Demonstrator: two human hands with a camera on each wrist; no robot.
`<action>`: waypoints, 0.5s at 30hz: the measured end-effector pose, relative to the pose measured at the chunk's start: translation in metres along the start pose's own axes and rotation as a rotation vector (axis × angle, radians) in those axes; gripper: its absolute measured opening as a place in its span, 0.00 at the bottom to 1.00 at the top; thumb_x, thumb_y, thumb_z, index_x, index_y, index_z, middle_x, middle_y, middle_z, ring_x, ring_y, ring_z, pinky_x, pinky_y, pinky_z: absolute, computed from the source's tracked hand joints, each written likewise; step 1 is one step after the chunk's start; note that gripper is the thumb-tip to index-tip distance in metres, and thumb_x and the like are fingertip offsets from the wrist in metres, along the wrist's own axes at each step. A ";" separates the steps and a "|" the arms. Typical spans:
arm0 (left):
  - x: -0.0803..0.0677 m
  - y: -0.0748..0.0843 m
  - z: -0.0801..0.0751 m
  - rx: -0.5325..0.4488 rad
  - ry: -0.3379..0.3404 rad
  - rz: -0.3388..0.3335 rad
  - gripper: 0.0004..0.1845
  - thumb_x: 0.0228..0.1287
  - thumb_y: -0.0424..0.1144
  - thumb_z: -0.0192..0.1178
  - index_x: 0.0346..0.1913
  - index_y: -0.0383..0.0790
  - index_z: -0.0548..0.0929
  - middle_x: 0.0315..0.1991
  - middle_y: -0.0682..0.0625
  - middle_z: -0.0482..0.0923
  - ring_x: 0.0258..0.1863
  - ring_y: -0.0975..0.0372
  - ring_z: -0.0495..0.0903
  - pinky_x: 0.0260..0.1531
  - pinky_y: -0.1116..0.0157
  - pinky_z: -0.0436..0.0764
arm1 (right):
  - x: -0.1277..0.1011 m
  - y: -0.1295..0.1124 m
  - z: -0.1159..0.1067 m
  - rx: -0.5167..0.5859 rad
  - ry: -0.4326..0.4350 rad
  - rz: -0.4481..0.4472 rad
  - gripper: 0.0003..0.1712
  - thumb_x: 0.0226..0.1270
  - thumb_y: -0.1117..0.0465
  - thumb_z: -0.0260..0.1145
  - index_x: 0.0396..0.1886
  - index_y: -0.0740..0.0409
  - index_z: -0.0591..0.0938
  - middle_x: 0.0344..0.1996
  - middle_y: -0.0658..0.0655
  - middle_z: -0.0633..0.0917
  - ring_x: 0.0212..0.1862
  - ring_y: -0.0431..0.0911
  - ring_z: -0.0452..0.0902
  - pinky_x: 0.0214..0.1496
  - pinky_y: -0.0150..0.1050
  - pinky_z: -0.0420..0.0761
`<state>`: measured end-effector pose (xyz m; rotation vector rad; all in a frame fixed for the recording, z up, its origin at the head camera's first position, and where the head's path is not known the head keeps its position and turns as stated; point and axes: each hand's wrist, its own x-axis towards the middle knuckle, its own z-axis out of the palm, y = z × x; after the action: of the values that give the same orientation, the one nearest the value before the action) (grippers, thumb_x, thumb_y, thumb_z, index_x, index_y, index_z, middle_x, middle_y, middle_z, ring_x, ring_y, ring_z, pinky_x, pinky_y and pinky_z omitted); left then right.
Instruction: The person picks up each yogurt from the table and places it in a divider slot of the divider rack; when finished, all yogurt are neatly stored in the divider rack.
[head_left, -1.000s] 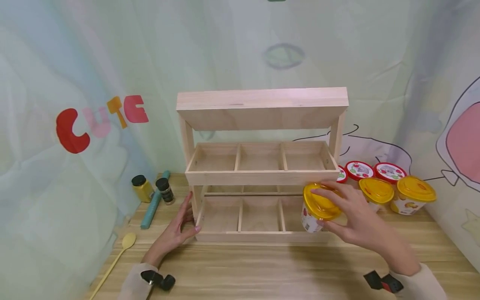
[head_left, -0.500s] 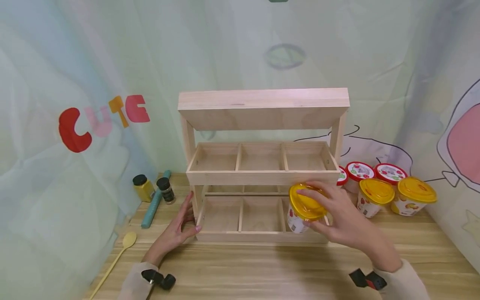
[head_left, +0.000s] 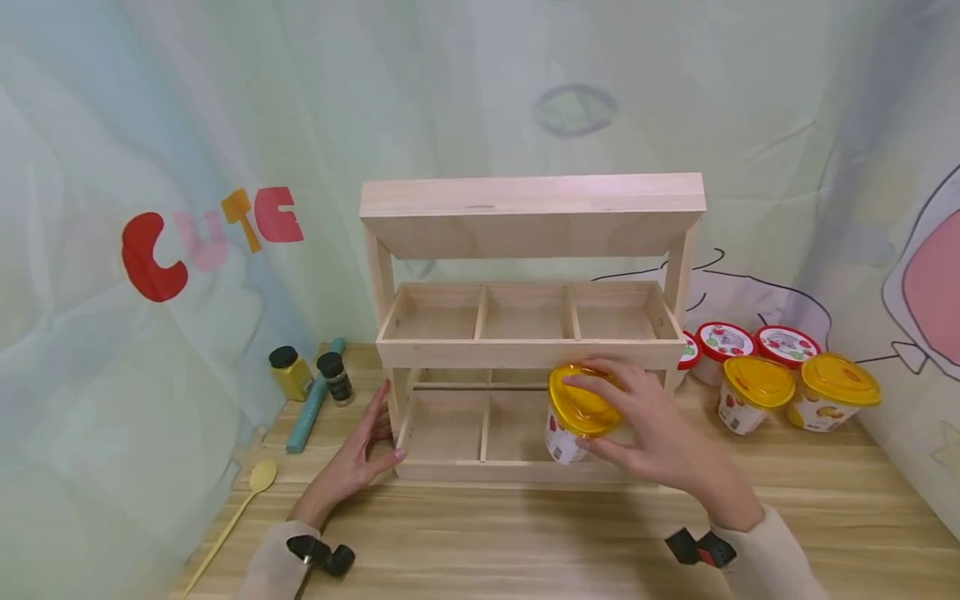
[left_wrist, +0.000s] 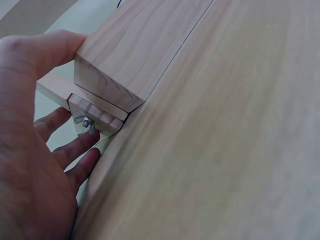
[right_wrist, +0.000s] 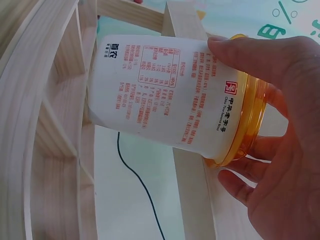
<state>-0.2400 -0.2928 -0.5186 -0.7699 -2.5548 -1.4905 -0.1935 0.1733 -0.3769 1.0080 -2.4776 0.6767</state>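
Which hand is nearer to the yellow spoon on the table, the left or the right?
The left. The left hand rests against the wooden rack's lower left corner, just right of the yellow spoon. The right hand holds the yellow-lidded cup far across the rack.

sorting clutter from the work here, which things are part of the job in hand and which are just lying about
In hand: yellow-lidded white plastic tub, right hand, left hand, pale wooden tiered rack.
Lying about: yellow plastic spoon, teal stick, two black-capped spice jars.
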 end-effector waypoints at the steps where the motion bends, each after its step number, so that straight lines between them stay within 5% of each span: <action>1: 0.000 0.000 0.000 -0.003 0.000 -0.002 0.59 0.71 0.32 0.68 0.89 0.54 0.35 0.80 0.25 0.61 0.68 0.37 0.79 0.67 0.71 0.76 | 0.002 -0.001 0.002 0.008 -0.003 0.000 0.43 0.57 0.55 0.83 0.74 0.38 0.79 0.77 0.56 0.75 0.75 0.58 0.68 0.71 0.65 0.72; 15: -0.001 -0.003 0.000 0.006 0.007 0.038 0.59 0.71 0.31 0.68 0.90 0.51 0.36 0.80 0.24 0.61 0.67 0.33 0.79 0.67 0.66 0.78 | 0.019 -0.012 0.033 0.107 0.014 -0.082 0.42 0.57 0.59 0.83 0.73 0.41 0.79 0.74 0.58 0.76 0.73 0.57 0.71 0.69 0.65 0.74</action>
<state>-0.2404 -0.2942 -0.5213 -0.8065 -2.5234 -1.4716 -0.2029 0.1371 -0.3906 1.1337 -2.3951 0.7939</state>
